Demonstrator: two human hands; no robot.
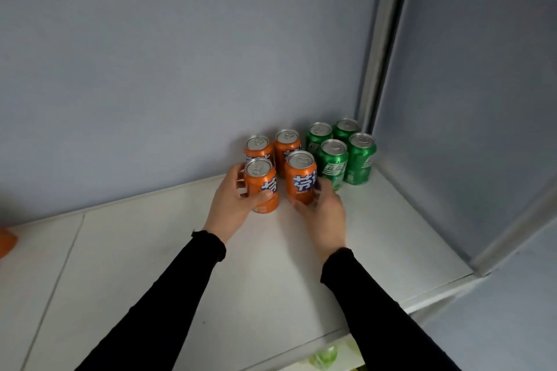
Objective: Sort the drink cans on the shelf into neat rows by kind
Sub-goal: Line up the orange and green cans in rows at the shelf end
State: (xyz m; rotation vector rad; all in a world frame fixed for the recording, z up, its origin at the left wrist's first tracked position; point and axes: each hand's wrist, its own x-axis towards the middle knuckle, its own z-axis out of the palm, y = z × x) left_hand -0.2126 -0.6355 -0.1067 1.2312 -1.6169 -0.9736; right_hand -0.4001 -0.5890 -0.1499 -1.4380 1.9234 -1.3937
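Fingers point(241, 187) of the left hand point(232, 205) curled round the front left orange can point(261, 187) at frame centre, thumb across its label; right hand point(324, 211) gripping the front right orange can point(301, 178) low on its side, both upright on the white shelf point(150, 265). Behind, two more orange cans point(272, 146), touching. Farther right, in the corner, four green cans point(343, 150) in a tight square.
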